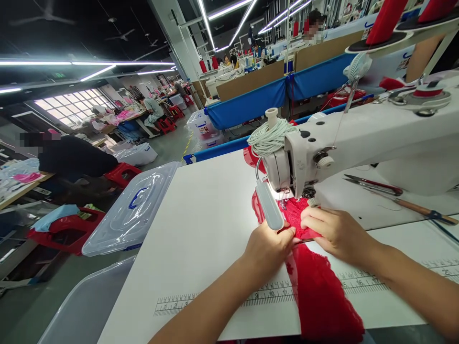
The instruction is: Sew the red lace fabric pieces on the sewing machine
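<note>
Red lace fabric (322, 291) runs from under the needle of a white sewing machine (373, 124) down over the table's front edge. My left hand (268, 243) pinches the fabric's left side just in front of the presser foot (283, 204). On the right, my right hand (332, 229) is closed on the same fabric, its fingertips close to the foot. A small grey lamp (268, 205) on a bent neck stands over the left fingers and hides part of them. More red fabric shows behind the machine head.
Thread snips (375, 184) and a wooden-handled tool (425, 210) lie right of the needle. A coil of pale cord (272, 136) sits on the machine head. Clear plastic boxes (132, 205) stand left of the white table (186, 229). Several people sit at other stations.
</note>
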Action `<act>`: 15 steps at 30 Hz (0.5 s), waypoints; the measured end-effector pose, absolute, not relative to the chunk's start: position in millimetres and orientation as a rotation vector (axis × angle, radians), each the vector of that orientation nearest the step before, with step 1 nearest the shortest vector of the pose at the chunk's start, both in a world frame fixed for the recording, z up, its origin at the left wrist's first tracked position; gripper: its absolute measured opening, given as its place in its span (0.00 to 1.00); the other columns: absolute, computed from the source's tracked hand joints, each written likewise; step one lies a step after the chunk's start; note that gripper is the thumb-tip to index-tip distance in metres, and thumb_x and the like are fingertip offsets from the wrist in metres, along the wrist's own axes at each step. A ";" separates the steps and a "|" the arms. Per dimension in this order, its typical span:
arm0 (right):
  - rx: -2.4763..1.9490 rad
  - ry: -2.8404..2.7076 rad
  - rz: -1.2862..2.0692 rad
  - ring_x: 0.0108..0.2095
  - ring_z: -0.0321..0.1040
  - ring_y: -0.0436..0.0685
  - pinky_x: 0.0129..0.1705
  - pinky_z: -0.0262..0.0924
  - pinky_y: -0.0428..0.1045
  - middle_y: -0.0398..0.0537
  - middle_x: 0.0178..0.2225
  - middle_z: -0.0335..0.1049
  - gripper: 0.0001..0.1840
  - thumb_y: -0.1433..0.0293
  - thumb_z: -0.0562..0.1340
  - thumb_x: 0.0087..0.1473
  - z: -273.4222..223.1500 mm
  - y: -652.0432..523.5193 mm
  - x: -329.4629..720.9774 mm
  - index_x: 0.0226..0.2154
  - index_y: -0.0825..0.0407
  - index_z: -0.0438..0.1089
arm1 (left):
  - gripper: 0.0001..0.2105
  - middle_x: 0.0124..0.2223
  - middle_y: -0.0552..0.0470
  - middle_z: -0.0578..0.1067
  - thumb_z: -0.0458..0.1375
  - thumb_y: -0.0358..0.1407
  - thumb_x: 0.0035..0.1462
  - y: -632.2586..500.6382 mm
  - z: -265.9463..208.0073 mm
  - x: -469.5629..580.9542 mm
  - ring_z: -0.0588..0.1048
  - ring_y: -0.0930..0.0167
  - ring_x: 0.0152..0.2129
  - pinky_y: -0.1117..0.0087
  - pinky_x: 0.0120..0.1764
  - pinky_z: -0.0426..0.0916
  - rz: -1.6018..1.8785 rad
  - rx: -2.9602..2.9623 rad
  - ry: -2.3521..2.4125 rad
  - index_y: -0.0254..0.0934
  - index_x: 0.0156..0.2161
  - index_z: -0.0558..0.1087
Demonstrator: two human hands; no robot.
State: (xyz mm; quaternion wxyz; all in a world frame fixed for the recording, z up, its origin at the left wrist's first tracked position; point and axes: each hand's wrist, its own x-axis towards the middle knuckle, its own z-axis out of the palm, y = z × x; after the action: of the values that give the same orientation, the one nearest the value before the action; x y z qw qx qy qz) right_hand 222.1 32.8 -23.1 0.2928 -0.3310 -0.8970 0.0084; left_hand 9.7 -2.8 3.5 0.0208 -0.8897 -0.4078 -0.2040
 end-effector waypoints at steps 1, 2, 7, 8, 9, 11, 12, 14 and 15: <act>-0.877 -2.391 0.012 0.27 0.60 0.53 0.26 0.51 0.48 0.45 0.29 0.68 0.11 0.81 0.52 0.51 -23.6 33.0 222.2 0.27 0.50 0.64 | 0.20 0.31 0.48 0.72 0.44 0.40 0.70 -4.5 6.9 9.6 0.67 0.72 0.24 0.73 0.23 0.62 -0.590 -2.774 -1.273 0.36 0.33 0.74; -0.871 -2.395 0.008 0.27 0.59 0.53 0.26 0.50 0.48 0.45 0.29 0.68 0.11 0.81 0.53 0.51 -24.0 33.1 222.2 0.27 0.50 0.64 | 0.24 0.32 0.46 0.72 0.41 0.43 0.71 -6.3 10.5 9.5 0.69 0.70 0.26 0.72 0.24 0.64 -0.548 -2.789 -1.275 0.35 0.35 0.75; -0.855 -2.401 0.030 0.28 0.57 0.53 0.26 0.47 0.49 0.44 0.30 0.67 0.11 0.82 0.53 0.50 -23.9 33.2 222.1 0.28 0.50 0.64 | 0.39 0.30 0.43 0.72 0.26 0.52 0.68 -14.6 19.1 9.0 0.70 0.65 0.25 0.67 0.23 0.65 -0.533 -2.733 -1.256 0.33 0.42 0.78; -0.861 -2.398 0.028 0.28 0.57 0.53 0.27 0.47 0.49 0.44 0.29 0.67 0.11 0.82 0.53 0.50 -23.6 33.4 222.1 0.28 0.50 0.64 | 0.39 0.30 0.43 0.72 0.26 0.53 0.68 -15.7 18.4 9.2 0.70 0.64 0.25 0.66 0.24 0.66 -0.541 -2.703 -1.246 0.32 0.43 0.78; -0.866 -2.396 0.026 0.28 0.57 0.53 0.27 0.47 0.49 0.45 0.30 0.67 0.11 0.82 0.53 0.50 -23.4 33.5 222.1 0.28 0.50 0.64 | 0.39 0.30 0.43 0.72 0.27 0.54 0.68 -16.6 17.3 9.6 0.70 0.64 0.25 0.66 0.25 0.66 -0.543 -2.676 -1.232 0.32 0.45 0.78; -0.867 -2.399 0.023 0.28 0.57 0.53 0.28 0.48 0.49 0.45 0.30 0.68 0.11 0.82 0.53 0.49 -23.5 33.9 222.0 0.27 0.50 0.64 | 0.39 0.30 0.42 0.73 0.28 0.55 0.67 -17.7 14.6 10.5 0.71 0.63 0.26 0.65 0.26 0.66 -0.530 -2.641 -1.212 0.31 0.46 0.78; -0.867 -2.403 0.025 0.29 0.58 0.53 0.28 0.49 0.49 0.45 0.30 0.68 0.12 0.82 0.53 0.49 -23.8 34.1 221.9 0.27 0.50 0.64 | 0.39 0.31 0.41 0.74 0.29 0.56 0.67 -18.1 13.6 11.0 0.71 0.63 0.27 0.65 0.26 0.66 -0.524 -2.631 -1.211 0.31 0.46 0.78; -0.873 -2.409 0.032 0.29 0.58 0.54 0.30 0.50 0.49 0.46 0.30 0.68 0.12 0.82 0.52 0.49 -24.9 34.5 221.6 0.27 0.50 0.64 | 0.40 0.33 0.39 0.75 0.28 0.56 0.66 -18.5 12.4 11.8 0.72 0.62 0.28 0.65 0.27 0.65 -0.523 -2.614 -1.222 0.32 0.44 0.78; -0.875 -2.409 0.037 0.30 0.59 0.54 0.30 0.51 0.49 0.46 0.30 0.69 0.12 0.82 0.52 0.48 -25.5 34.8 221.5 0.27 0.50 0.64 | 0.40 0.34 0.39 0.76 0.27 0.56 0.66 -18.6 12.3 12.1 0.72 0.62 0.28 0.64 0.27 0.65 -0.524 -2.610 -1.222 0.32 0.43 0.78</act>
State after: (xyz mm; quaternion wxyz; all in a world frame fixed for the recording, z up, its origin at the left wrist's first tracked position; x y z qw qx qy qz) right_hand 221.5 34.8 -25.5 0.2852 -0.3272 -0.9008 0.0140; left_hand 12.1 -18.6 12.3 0.1061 -0.8860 -0.4149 -0.1778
